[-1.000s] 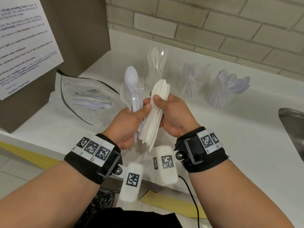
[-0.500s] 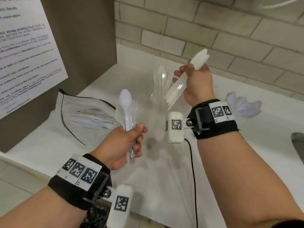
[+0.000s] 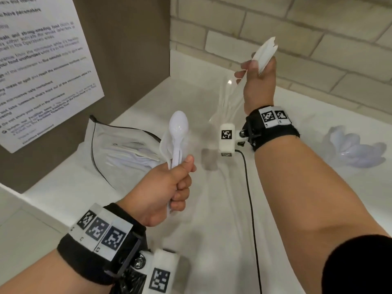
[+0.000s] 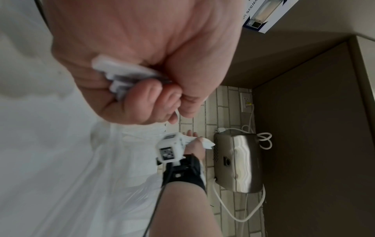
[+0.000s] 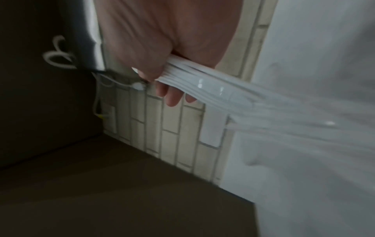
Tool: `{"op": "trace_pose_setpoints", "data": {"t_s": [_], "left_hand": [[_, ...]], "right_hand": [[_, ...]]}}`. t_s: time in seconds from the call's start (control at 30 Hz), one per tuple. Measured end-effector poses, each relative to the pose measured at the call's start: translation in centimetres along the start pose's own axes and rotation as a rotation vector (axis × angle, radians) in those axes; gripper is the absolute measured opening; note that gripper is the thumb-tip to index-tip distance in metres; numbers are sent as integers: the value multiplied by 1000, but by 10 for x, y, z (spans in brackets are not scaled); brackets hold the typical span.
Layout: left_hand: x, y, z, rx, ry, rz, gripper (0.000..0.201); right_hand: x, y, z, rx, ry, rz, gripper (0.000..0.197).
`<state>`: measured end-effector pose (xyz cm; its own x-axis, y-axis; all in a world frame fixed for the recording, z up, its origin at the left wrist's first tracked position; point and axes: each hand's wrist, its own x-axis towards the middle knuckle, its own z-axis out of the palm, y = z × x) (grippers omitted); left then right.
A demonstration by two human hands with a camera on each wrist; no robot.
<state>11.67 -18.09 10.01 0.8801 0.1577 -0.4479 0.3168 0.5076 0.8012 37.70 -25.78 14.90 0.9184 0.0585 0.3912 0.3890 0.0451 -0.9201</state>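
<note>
Hands now split apart: right hand (image 3: pixel 257 88) lifts its clamped knives (image 3: pixel 265 52) over the cup (image 3: pixel 222 107) at the back of the desk (image 3: pixel 212 219), seemingly ready to drop them in; left hand (image 3: pixel 165 187) stays low, gripping spoons (image 3: pixel 178 129)

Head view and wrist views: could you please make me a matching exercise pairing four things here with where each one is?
Things:
1 spoon
2 cutlery bundle
3 zip bag
4 toaster

Places:
A lying on the counter
B gripped in the right hand, raised
C standing by the brick wall
D gripped in the left hand, bowl up

Pairs: 1-D, 2-B, 3-A, 4-C
</note>
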Motion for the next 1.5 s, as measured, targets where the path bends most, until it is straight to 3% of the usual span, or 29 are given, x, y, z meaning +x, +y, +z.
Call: {"op": "trace_pose_setpoints", "data": {"t_s": [0.2,0.43,0.63,0.7,0.87,0.97,1.1,1.23,1.4,1.5], "left_hand": [[1,0,2,-10,-15,4,29],[0,1,0,-10,-29,10,32],[3,0,5,-14,-46,8,33],[3,0,7,-14,-53,7,33],[4,-1,10,-24,-55,-8,30],[5,-2,11,-22,-49,-18,28],[7,-4,13,-28,-39,-32,26],[8,-6,13,-46,-59,-40,27],[4,-6,18,-73,-154,-52,46],[6,-6,23,-111,-227,-64,55]], "right_hand": [[23,-16,13,48,7,-118,22],[5,29,10,-102,-295,178,13],[6,22,4,-45,-301,356,6],[5,25,3,-149,-289,334,6],[3,29,-1,-296,-227,197,39],[2,32,0,-468,-266,81,22],[1,31,6,-643,-369,52,29],[-3,21,6,-552,-311,74,39],[-26,-10,-20,-431,-167,108,23],[-62,-30,-41,-237,-232,210,12]]}}
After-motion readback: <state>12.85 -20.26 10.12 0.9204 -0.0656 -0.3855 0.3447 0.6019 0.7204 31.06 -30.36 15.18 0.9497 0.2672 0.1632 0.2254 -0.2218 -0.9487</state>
